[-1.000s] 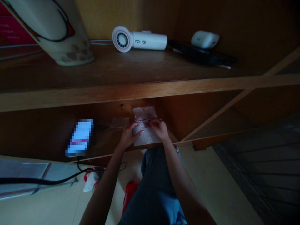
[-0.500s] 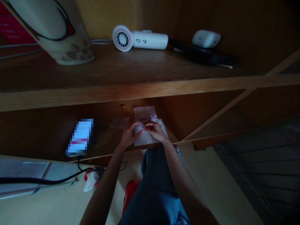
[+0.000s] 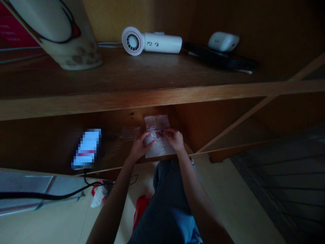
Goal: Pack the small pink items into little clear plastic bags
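Observation:
On the lower shelf a pale sheet [image 3: 158,149] lies near the front edge, with small reddish pieces [image 3: 159,135] on its upper part. My left hand [image 3: 141,145] is at the sheet's left side, thumb and index finger apart, with a thin clear edge between them that is too faint to name. At the right, my right hand [image 3: 175,138] is closed in a pinch beside the reddish pieces; what its fingertips hold is too small to see. Behind the sheet is a clear divided case [image 3: 156,122]. A flat clear bag [image 3: 130,133] lies left of it.
A lit phone [image 3: 87,148] with a black cable [image 3: 50,196] lies at the lower shelf's left. The upper shelf [image 3: 142,73] holds a large cup [image 3: 83,54], a white handheld fan [image 3: 162,43] and a white case [image 3: 223,41] on a dark object.
My right hand has moved right, away from my left hand, and the reddish pieces now show between them. My left hand has hardly moved.

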{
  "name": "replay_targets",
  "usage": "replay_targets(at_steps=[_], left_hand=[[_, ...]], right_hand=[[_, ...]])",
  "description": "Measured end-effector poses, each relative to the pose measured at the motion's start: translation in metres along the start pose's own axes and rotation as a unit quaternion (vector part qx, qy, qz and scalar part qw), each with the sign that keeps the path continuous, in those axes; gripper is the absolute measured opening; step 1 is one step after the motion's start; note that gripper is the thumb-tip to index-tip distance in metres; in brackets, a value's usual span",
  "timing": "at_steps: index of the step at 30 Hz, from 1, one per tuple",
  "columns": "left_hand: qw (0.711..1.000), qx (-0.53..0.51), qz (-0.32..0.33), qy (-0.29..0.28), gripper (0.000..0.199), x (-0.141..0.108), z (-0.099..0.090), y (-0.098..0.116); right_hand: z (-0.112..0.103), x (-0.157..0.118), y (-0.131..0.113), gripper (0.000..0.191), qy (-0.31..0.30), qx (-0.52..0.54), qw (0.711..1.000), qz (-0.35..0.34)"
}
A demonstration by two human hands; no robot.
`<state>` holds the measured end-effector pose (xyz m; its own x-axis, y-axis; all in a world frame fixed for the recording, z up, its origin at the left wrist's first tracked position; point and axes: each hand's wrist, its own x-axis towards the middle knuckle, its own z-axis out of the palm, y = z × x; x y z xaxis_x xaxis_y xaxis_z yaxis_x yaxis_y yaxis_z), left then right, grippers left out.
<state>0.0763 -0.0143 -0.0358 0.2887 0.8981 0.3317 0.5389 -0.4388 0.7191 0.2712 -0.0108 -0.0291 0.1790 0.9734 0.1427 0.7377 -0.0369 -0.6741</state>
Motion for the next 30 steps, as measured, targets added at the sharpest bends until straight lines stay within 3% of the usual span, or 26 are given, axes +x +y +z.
replay_targets(at_steps=[10,30], left_hand=[[1.0,-0.003,-0.005,0.009,0.028,-0.0003,0.0012,-0.0021],[1.0,-0.009,-0.02,-0.001,0.024,0.0004,0.0,0.0008]], right_hand=[[-0.0044,-0.0048,-0.0078,0.019,-0.032,-0.122,0.992,0.006],[-0.0028,-0.0065,-0.0082,0.02,-0.037,-0.13,0.991,0.011]])
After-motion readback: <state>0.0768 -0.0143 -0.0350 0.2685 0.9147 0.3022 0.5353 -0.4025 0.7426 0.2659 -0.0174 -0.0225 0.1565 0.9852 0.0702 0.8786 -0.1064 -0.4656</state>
